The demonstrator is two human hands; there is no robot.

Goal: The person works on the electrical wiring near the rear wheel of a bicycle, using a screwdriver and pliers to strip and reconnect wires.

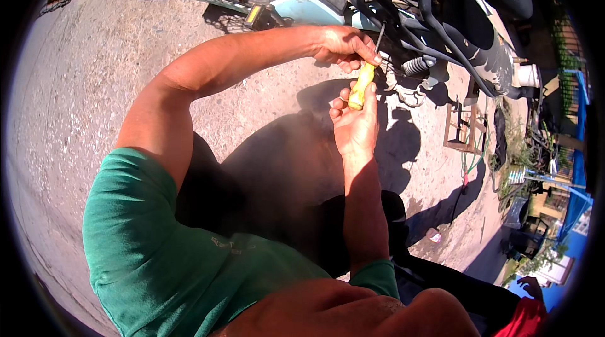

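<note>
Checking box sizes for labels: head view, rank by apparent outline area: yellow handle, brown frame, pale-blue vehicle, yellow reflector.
Largest to smallest:
1. Pale-blue vehicle, cut off by the view's edge
2. Brown frame, by outer outline
3. Yellow handle, partly covered by fingers
4. Yellow reflector

Upper garment: green short-sleeved shirt
Left sleeve creased; small pale print on front, illegible; both forearms bare

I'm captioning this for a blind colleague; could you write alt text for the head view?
A person's left hand and right hand hold a yellow-handled tool, its thin metal shaft pointing toward the black tubes of a pale-blue and black vehicle. The person wears a green shirt; sunlit, rough ground lies below.
</note>
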